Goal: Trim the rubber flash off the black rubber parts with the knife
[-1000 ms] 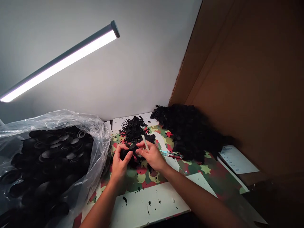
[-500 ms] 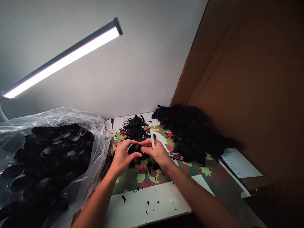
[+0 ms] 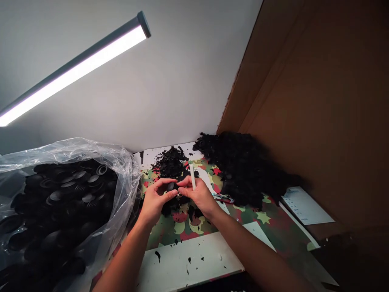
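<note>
Far left: clear plastic bag (image 3: 127, 172), mouth open, loaded with black round parts (image 3: 75, 186), some ribbed, some ring-shaped. Lit bar lamp (image 3: 75, 67) slants above it, in front of the pale wall (image 3: 182, 73). My left hand (image 3: 154, 198) is next: thumb and index bent into a C, nearly closed, around a small black piece (image 3: 171, 186). The piece sits between my two hands, above the desk (image 3: 158, 235); its full shape is hidden by fingers. Pile of black scraps (image 3: 170, 160) just beyond it. Front of desk: white board (image 3: 182, 263) with a few dark shavings. My right hand (image 3: 199, 196): fingers closed on a white stick (image 3: 192, 174), which points up and away from me; thumb and index tips come up against the piece's right side. Can't see the stick's lower end. Red-edged tool (image 3: 227, 199) lies just right of that hand, partly covered. Then a big black heap (image 3: 243, 170), a printed paper sheet (image 3: 308, 209), and a tall cardboard panel (image 3: 319, 101) far right.
</note>
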Demonstrator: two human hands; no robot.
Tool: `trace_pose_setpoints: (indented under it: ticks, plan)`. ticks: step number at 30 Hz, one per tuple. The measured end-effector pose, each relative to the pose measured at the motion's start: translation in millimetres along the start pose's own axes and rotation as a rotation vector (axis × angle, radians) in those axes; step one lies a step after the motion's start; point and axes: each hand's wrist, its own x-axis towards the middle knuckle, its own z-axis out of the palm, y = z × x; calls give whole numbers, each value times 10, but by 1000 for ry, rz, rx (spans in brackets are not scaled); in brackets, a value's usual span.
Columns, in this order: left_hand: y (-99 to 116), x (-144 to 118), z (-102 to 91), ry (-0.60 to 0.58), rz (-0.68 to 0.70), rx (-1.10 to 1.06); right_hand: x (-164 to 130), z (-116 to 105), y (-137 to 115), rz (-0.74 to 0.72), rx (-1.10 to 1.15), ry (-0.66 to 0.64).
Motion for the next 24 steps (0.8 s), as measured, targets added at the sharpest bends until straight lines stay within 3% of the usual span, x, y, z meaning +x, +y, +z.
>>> trace_pose_setpoints:
  ticks: [13, 19, 24]
  plan:
    - [-127, -13, -14, 60, -9, -22, 104, 155, -80, -347, -363, 96]
    - [-170, -32, -18, 7, 60, 171, 99, 166, -40, -472, -596, 92]
    - [-138, -52, 14, 101, 227, 413, 112, 146, 10, -465, -631, 87]
